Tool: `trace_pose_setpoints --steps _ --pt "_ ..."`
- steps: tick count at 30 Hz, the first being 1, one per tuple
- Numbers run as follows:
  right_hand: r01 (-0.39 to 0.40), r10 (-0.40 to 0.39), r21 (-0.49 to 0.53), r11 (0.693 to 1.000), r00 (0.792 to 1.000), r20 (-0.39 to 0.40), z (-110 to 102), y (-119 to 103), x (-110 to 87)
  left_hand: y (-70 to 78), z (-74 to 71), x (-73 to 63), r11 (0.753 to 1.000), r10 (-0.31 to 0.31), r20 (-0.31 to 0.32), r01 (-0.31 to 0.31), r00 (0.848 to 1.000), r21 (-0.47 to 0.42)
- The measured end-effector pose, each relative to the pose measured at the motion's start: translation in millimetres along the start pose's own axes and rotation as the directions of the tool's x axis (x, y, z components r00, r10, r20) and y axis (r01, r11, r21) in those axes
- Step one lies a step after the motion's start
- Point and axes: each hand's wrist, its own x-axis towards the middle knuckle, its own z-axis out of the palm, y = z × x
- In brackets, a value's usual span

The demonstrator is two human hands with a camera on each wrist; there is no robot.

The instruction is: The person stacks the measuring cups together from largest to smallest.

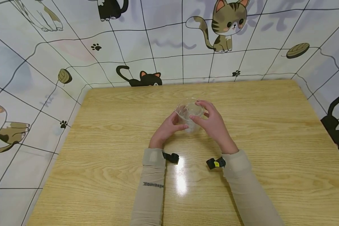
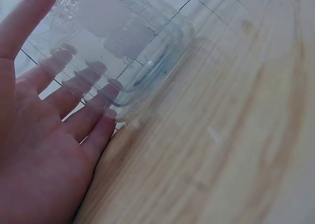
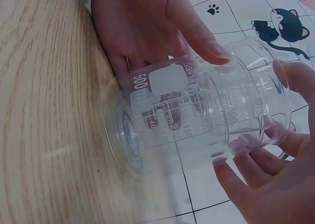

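A clear glass beaker (image 1: 191, 126) stands upright on the table between both hands, with white 500 ml markings on its side in the right wrist view. Through the glass, a second rounded rim line shows within its upper part. My left hand (image 1: 167, 128) holds it low on the left, thumb on the near side and fingers behind the glass. Around the top my right hand (image 1: 213, 121) grips the rim end, thumb in front and fingers across the far side. In the left wrist view the left fingers (image 2: 93, 86) spread along the beaker wall near its base.
The wooden table (image 1: 107, 150) spreads to both sides of the arms, with a bright reflection in front of the beaker. White panels (image 1: 169, 40) with cartoon cats and grid lines stand behind and beside it. A black strap camera (image 1: 215, 163) sits at the right wrist.
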Motion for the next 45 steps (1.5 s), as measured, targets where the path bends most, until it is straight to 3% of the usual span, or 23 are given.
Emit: trace_pose_setpoints --steps 26,38,45 --pt "-0.012 0.024 -0.188 0.982 0.998 0.061 -7 -18 4.8 2.9 -1.0 -2.9 1.0 -0.014 -0.001 0.014 1.0 0.008" --pt "-0.038 0.051 -0.231 0.972 0.997 0.05 -7 -19 7.4 0.9 -0.4 -1.9 0.999 -0.036 -0.005 0.036 0.999 0.017" --pt "-0.059 0.078 -0.255 0.965 0.995 0.065 -6 -21 10.0 -1.2 -0.7 -1.5 1.0 -0.01 0.005 0.01 1.0 -0.011"
